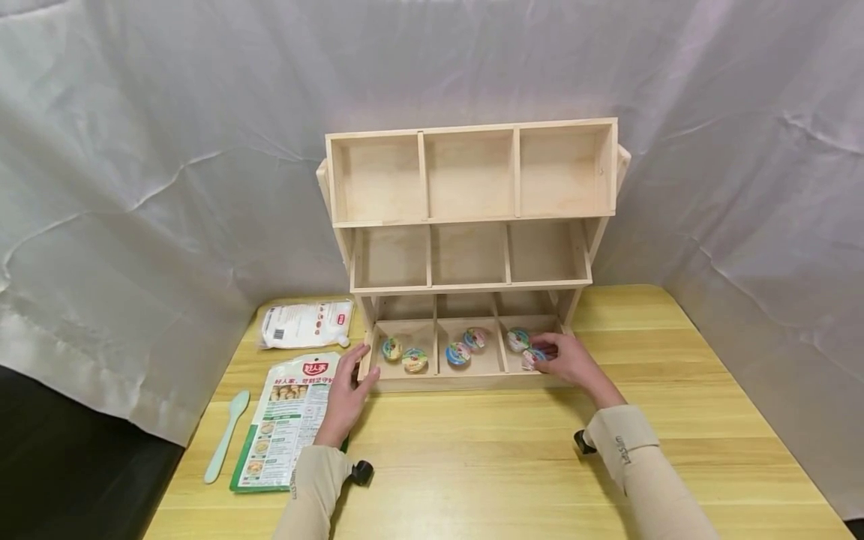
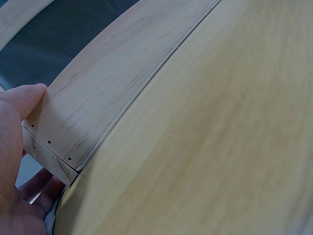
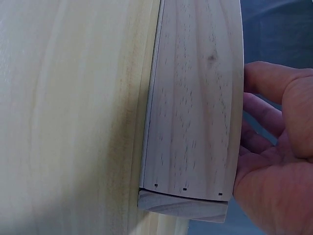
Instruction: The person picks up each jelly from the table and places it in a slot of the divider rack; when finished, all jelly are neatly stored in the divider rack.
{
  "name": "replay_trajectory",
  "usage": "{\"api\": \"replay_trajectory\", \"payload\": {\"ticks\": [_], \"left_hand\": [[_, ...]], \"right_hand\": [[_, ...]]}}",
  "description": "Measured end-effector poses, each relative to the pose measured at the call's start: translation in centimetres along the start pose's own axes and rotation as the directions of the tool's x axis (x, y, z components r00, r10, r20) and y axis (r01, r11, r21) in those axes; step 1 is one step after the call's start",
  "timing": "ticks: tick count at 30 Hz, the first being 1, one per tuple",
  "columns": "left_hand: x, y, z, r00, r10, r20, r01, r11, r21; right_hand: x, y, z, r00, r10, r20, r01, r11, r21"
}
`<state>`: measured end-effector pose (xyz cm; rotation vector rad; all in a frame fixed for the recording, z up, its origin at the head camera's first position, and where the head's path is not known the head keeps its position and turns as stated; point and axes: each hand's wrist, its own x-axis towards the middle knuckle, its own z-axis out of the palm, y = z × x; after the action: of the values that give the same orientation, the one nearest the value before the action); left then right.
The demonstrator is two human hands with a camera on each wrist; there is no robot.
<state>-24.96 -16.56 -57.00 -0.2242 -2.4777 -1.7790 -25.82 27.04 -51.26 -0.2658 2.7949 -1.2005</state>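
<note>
A three-tier wooden shelf rack [image 1: 472,223] stands on the table, each tier split into three compartments. In its bottom tier lie small jelly cups with printed lids: yellow ones [image 1: 415,361] at left, blue-and-pink ones [image 1: 458,354] in the middle, and a green-white one [image 1: 518,340] at right. My right hand [image 1: 567,361] reaches into the right compartment, its fingertips holding a pink-and-white jelly cup [image 1: 533,360]; the front board [image 3: 195,107] hides that cup in the right wrist view. My left hand [image 1: 347,397] grips the rack's lower left corner [image 2: 56,152], thumb at the board's edge.
Left of the rack lie a white packet with a spout [image 1: 307,324], a green-and-white printed pouch [image 1: 286,424] and a pale green spoon [image 1: 227,436]. Grey cloth [image 1: 459,60] hangs behind and on both sides of the wooden table [image 1: 472,465].
</note>
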Motion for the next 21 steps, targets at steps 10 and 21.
{"api": "replay_trajectory", "payload": {"ticks": [10, 21], "left_hand": [[-0.1, -1.4, 0.0, 1.000, 0.021, -0.002, -0.021, 1.000, -0.008], [0.0, -0.8, -0.1, 1.000, 0.010, 0.005, -0.009, 1.000, -0.020]], "right_hand": [[-0.4, 0.2, 0.1, 1.000, -0.002, -0.001, 0.002, 1.000, 0.007], [-0.7, 0.0, 0.4, 0.999, -0.023, -0.044, 0.022, 1.000, -0.009]]}}
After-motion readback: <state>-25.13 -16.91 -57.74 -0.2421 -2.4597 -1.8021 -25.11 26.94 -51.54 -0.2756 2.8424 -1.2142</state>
